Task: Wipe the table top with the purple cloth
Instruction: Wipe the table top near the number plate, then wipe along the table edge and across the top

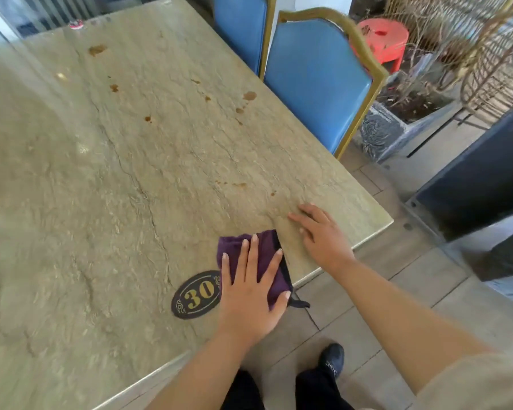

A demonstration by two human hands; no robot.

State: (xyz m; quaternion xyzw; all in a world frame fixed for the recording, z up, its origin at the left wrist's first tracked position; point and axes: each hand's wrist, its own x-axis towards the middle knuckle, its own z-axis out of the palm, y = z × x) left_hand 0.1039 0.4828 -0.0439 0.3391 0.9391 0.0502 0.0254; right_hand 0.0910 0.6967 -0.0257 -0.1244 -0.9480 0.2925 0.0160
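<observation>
The purple cloth (264,250) lies folded near the front right corner of the beige stone table top (116,173). My left hand (251,294) presses flat on the cloth with fingers spread, covering most of it. My right hand (320,235) rests flat on the bare table just right of the cloth, fingers apart, holding nothing. A dark strap of the cloth hangs over the table's front edge. Brown stains (249,96) dot the far and right parts of the top.
An oval number plate "30" (197,294) is stuck to the table beside my left hand. Two blue chairs (317,81) stand along the right side. A red stool (382,42), a planter (403,125) and a dark panel (480,176) lie beyond.
</observation>
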